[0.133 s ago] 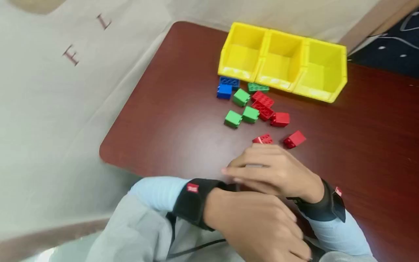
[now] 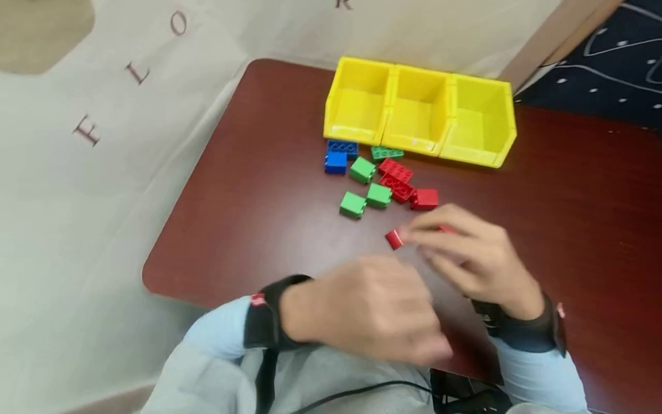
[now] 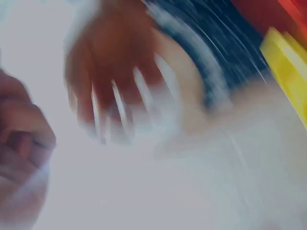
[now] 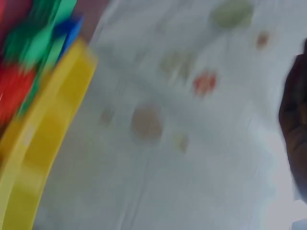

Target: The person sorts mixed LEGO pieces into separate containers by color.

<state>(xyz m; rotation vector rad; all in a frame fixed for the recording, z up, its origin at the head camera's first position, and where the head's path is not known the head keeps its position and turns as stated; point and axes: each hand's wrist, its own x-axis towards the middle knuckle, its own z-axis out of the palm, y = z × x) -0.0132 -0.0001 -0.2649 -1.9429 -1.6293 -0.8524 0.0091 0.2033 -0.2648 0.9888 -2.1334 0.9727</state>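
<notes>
My right hand (image 2: 473, 256) is over the table with its fingers extended to the left, fingertips overlapping one end of a red brick (image 2: 393, 240). Another red brick (image 2: 446, 229) is mostly hidden behind that hand. Nearer my body, my left hand (image 2: 364, 310) is blurred, back upward, with fingers loosely bent and nothing visible in them. The left wrist view catches curled fingers (image 3: 24, 134) at its left edge and a blurred hand with extended fingers above. Farther off lie green bricks (image 2: 353, 205), blue bricks (image 2: 336, 163) and more red bricks (image 2: 396, 187).
Three joined yellow bins (image 2: 414, 145) stand at the back of the brown table (image 2: 248, 201), just behind the bricks. A pale printed cloth (image 2: 103, 201) hangs along the left and back. A black cable (image 2: 357, 393) runs across the person's lap.
My right hand has moved rightward and away from the body, over the nearest red bricks. The left hand has shifted left and up. The head view has swung slightly; the bricks keep their arrangement.
</notes>
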